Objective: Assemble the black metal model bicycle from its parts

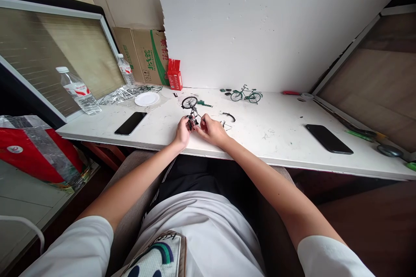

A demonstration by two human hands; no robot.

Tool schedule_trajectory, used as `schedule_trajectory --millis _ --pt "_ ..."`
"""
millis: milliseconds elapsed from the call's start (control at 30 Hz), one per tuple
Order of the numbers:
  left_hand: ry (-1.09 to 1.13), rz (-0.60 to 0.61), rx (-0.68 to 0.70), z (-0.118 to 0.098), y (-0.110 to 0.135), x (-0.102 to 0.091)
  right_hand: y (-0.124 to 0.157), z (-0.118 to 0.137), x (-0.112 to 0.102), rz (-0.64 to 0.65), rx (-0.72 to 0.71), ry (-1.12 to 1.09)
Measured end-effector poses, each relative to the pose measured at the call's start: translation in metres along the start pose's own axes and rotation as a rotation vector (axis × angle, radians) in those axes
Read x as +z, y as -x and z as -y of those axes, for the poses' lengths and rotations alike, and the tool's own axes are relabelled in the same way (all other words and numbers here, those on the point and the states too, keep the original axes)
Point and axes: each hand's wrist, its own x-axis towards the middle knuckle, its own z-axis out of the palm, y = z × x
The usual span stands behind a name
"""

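Note:
A small, partly built black model bicycle [191, 112] stands on the white table [273, 138], its one spoked wheel pointing away from me. My left hand [182, 133] is closed around its lower frame. My right hand [211, 130] pinches at the frame from the right, fingers pressed together; whatever small part it holds is too tiny to make out. A finished green model bicycle [246, 94] stands farther back by the white wall. Loose parts lie near my hands: a black curved mudguard [229, 116] and a green piece [205, 104].
A black phone [130, 123] lies left of my hands, another phone [328, 138] to the right. A white dish [147, 98], plastic bags, two water bottles [79, 91], a red box [174, 75] and a cardboard carton [146, 56] stand at back left. Tools lie along the right edge.

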Motion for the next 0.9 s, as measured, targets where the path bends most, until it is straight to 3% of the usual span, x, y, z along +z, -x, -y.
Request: schedule_trajectory --millis 333,467,900 --pt "-0.195 0.09 0.146 0.012 -0.004 -0.007 0.001 0.005 -0.004 -0.113 -0.031 -0.024" --pt "-0.221 0.171 0.159 0.013 -0.003 -0.007 0.001 0.004 -0.002 -0.116 -0.043 -0.014" --pt "-0.149 0.165 0.13 0.009 -0.003 -0.008 0.001 0.0 0.002 -0.111 -0.014 0.011"
